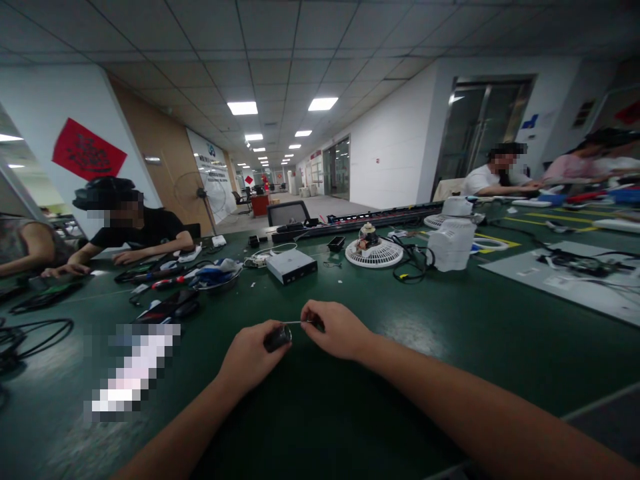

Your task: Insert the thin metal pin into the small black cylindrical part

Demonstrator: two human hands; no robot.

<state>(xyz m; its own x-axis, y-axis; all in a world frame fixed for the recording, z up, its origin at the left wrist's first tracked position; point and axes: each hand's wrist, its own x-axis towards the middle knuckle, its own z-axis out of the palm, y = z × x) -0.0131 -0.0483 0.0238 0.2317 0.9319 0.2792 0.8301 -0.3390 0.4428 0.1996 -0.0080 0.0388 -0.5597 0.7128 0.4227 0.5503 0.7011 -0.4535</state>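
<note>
I sit at a dark green bench [450, 307] with a dull sheen, in a long office room under a tiled ceiling [280, 27] and square lights [323, 104]. A white wall [387, 157] runs back on the right; on the left, red paper [90, 148] hangs on a pillar, near a standing fan [201, 193]. A person in a black top [150, 227] leans over the bench at left.

Ahead to the left, a shallow bowl [220, 285] holds blue and white pieces I cannot make out. A small black tray [336, 244] lies beyond the grey metal box [292, 266]; I cannot tell what is in it.

Above the near bench, my left grip [249, 352] is closed around a dark cylinder [277, 339]. My right grip [336, 328] pinches a thin pale strip [293, 323] that spans to my left fingertips.
</note>
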